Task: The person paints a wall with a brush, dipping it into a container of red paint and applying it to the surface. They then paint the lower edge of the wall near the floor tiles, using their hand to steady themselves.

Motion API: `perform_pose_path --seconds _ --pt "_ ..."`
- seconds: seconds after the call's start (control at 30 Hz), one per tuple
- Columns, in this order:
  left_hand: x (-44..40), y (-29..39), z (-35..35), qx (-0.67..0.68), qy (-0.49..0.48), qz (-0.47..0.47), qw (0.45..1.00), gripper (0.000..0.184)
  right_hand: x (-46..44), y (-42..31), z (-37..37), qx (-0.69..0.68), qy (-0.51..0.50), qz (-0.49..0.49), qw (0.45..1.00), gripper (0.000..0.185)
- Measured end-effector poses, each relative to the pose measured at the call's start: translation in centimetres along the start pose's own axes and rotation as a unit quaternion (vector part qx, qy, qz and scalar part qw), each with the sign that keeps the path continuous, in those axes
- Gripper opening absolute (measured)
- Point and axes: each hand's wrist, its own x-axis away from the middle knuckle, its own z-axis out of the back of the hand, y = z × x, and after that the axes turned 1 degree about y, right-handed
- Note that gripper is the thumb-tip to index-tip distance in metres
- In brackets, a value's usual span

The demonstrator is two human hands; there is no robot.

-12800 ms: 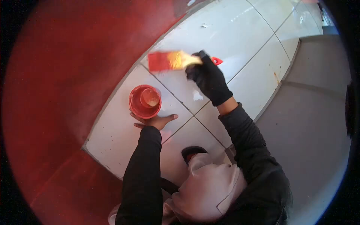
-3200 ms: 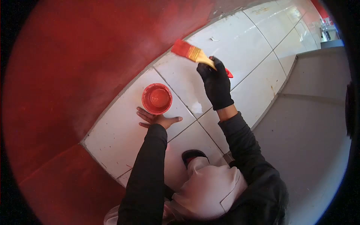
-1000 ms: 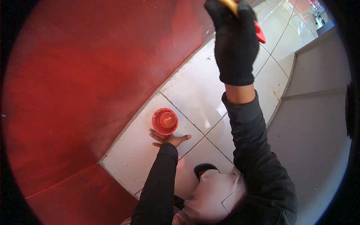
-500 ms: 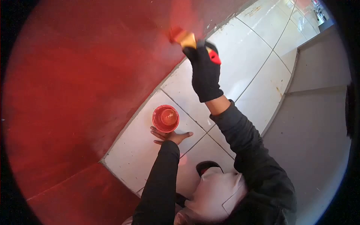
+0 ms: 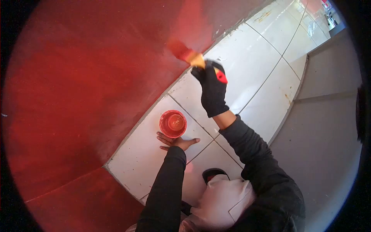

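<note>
My right hand [image 5: 211, 87], in a black glove, is closed round the handle of a paintbrush [image 5: 197, 60]. The brush has a yellowish middle and a red handle end, and its red bristles, smeared by motion, are at the red wall [image 5: 96, 89]. Bare, my left hand [image 5: 179, 143] has its fingers spread just on the near side of a red paint cup [image 5: 163, 123]; I cannot tell whether it touches the cup. Red paint [image 5: 176, 122] shows inside the cup, which stands upright on the tiled floor.
White floor tiles [image 5: 251, 58] run along the wall's chipped lower edge. A grey panel [image 5: 317, 127] borders the floor on the right. My shoe [image 5: 210, 173] and light trousers [image 5: 220, 197] are close below the cup.
My right hand has moved down the view with the paintbrush, nearer to the wall's lower edge. My left hand and the cup have barely shifted.
</note>
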Motion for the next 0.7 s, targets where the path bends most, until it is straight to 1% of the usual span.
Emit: perform_pose_path --seconds 0.03,0.1,0.17,0.23,0.3,0.33,0.37,0.4,0.43,0.47,0.5,0.57,0.63,0.7 --pt "-0.1 -0.2 -0.3 0.002 0.024 0.001 1.000 0.141 -0.3 -1.6 -2.3 -0.018 -0.020 0.030 0.999 0.021" --pt "-0.1 -0.3 -0.2 0.010 0.034 0.012 0.999 0.143 -0.6 -6.2 -6.7 0.031 -0.091 0.108 0.990 0.022" --pt "0.1 0.0 0.0 0.022 0.047 0.021 0.998 0.147 -0.3 -9.7 -9.5 -0.088 -0.123 0.139 0.979 0.022" --pt "0.4 0.2 0.3 0.006 0.036 0.036 0.999 0.148 -0.9 -10.2 -9.2 -0.028 -0.159 0.290 0.943 0.023" --pt "0.4 0.2 0.3 0.017 0.039 0.031 0.999 0.148 -0.7 -8.4 -7.9 -0.156 -0.165 0.168 0.959 0.028" --pt "0.4 0.2 0.2 0.024 0.042 0.026 0.999 0.148 -0.3 -6.6 -6.4 0.041 -0.147 0.233 0.961 0.027" --pt "0.5 0.1 0.2 0.025 0.043 0.026 0.998 0.148 0.0 -4.3 -4.3 0.237 -0.121 0.288 0.920 0.027" --pt "0.6 0.2 0.3 0.019 0.035 0.030 0.999 0.148 -0.2 -1.2 -1.9 0.058 -0.103 0.117 0.986 0.027" --pt "0.5 0.2 0.4 0.014 0.030 0.033 0.999 0.149 0.4 0.8 0.3 -0.053 -0.043 0.007 0.998 0.027" --pt "0.5 0.2 0.5 0.014 0.032 0.035 0.999 0.149 1.0 2.2 2.4 -0.005 -0.004 -0.026 1.000 0.025" --pt "0.5 0.2 0.4 0.013 0.044 0.033 0.998 0.149 1.7 2.1 2.9 0.037 0.012 -0.049 0.998 0.024" --pt "0.3 -0.1 -0.1 0.008 0.050 0.033 0.998 0.149 1.1 2.5 3.5 0.098 0.002 -0.059 0.993 0.023" --pt "-0.4 -0.3 -0.7 0.012 0.069 0.036 0.997 0.150 0.7 -0.2 -0.7 0.030 -0.072 0.011 0.997 0.027" --pt "0.3 0.1 0.0 0.020 0.052 0.034 0.998 0.150 1.0 -4.4 -5.2 -0.003 -0.120 0.035 0.992 0.025"
